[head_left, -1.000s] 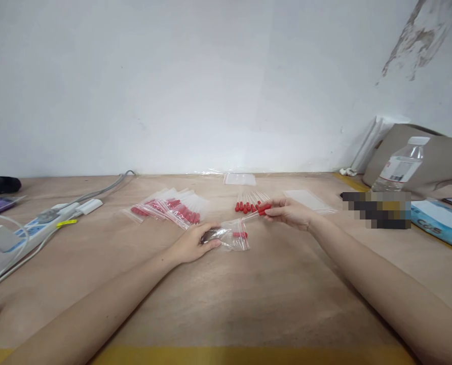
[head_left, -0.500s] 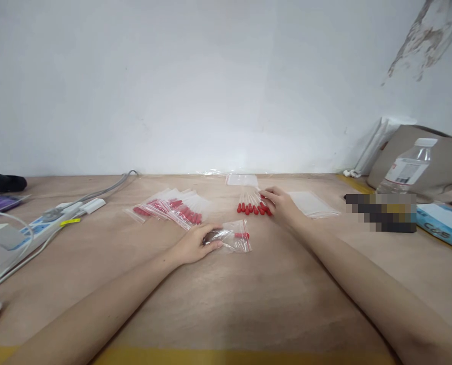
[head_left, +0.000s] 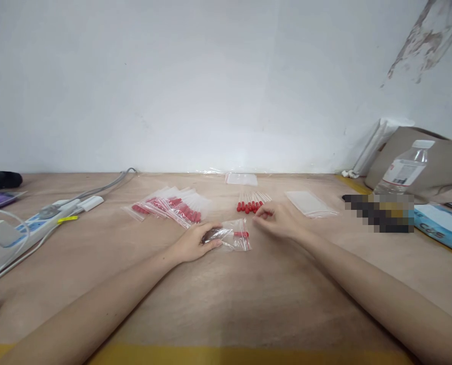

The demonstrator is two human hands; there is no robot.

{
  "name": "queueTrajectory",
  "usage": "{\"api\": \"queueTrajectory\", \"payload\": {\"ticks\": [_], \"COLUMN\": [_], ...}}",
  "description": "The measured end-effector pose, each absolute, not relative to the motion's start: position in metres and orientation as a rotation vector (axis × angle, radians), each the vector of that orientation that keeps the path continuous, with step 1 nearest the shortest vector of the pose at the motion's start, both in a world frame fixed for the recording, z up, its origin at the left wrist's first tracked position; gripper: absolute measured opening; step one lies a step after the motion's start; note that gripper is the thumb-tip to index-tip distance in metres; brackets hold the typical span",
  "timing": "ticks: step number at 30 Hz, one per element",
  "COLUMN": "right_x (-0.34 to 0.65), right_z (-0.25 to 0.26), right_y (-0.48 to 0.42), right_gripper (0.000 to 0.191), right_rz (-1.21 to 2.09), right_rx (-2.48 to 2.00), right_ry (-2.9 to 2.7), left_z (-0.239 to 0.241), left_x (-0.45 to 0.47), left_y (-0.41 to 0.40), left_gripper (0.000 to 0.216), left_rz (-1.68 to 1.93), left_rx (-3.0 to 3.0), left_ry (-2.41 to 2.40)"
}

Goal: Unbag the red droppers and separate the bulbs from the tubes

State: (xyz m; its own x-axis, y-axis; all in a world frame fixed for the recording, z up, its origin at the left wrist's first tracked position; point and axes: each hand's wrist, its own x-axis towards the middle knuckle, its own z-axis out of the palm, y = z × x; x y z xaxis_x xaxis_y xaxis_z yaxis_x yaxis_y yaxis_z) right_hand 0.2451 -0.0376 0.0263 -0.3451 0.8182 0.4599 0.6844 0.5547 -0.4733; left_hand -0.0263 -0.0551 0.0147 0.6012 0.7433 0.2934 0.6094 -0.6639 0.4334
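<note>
Beyond the yellow near edge (head_left: 226, 354) of the tabletop (head_left: 226, 304), your left hand (head_left: 196, 242) has its grip clamped on the left end of a clear bag (head_left: 234, 245), whose red-lined end points right. Inside, near that end, lies a red piece (head_left: 241, 234); the film is shiny and creased. Your right hand (head_left: 277, 219) hangs just right of the bag, fingertips curled close together; whether that grip pinches anything cannot be told. The step in hand looks to be steadying the bag while you work beside it; a next move at its mouth would call for a calm left hold and a light touch. Farther off, slim red-ended tubes (head_left: 248, 207) lie side by side, filled bags (head_left: 186, 210) overlap at left, and flat bags (head_left: 311, 204) rest at right.
</note>
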Motion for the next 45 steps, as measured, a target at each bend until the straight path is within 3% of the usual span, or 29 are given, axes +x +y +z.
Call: {"api": "queueTrajectory", "payload": {"ticks": [3,10,17,22,26,29,35,42,45], "right_x": [0.231,0.214,0.276,0.308,0.294,0.282,0.262,0.215,0.214], "right_z": [0.017,0.01,0.049,0.047,0.021,0.009,0.01,0.016,0.011], "right_y": [-0.051,-0.061,-0.039,-0.018,-0.009,-0.007,-0.025,-0.069,-0.073], "right_gripper": [0.019,0.025,0.026,0.026,0.024,0.021,0.028,0.029,0.024], "right_rz": [0.509,0.748,0.904,0.439,-0.004,-0.144,-0.236,0.032,0.149], "right_rx": [-1.093,-0.977,-1.297,-1.295,-1.379,-1.475,-1.49,-0.939,-0.903], "right_ry": [-2.205,-2.198,-1.773,-1.441,-1.586,-1.724,-1.77,-2.295,-2.419], "left_z": [0.015,0.015,0.015,0.013,0.012,0.011,0.01,0.011,0.01], "left_x": [-0.026,-0.026,-0.028,-0.029,-0.029,-0.029,-0.029,-0.028,-0.028], "left_y": [-0.056,-0.056,-0.056,-0.053,-0.052,-0.051,-0.051,-0.054,-0.054], "left_gripper": [0.043,0.045,0.048,0.049,0.047,0.047,0.048,0.048,0.048], "left_rz": [0.659,0.658,0.621,0.585,0.596,0.6,0.57,0.573,0.574], "left_rx": [2.552,2.558,2.553,2.569,2.576,2.583,2.621,2.652,2.654], "left_ry": [1.111,1.109,1.076,1.017,0.987,0.991,1.009,1.004,1.005]}}
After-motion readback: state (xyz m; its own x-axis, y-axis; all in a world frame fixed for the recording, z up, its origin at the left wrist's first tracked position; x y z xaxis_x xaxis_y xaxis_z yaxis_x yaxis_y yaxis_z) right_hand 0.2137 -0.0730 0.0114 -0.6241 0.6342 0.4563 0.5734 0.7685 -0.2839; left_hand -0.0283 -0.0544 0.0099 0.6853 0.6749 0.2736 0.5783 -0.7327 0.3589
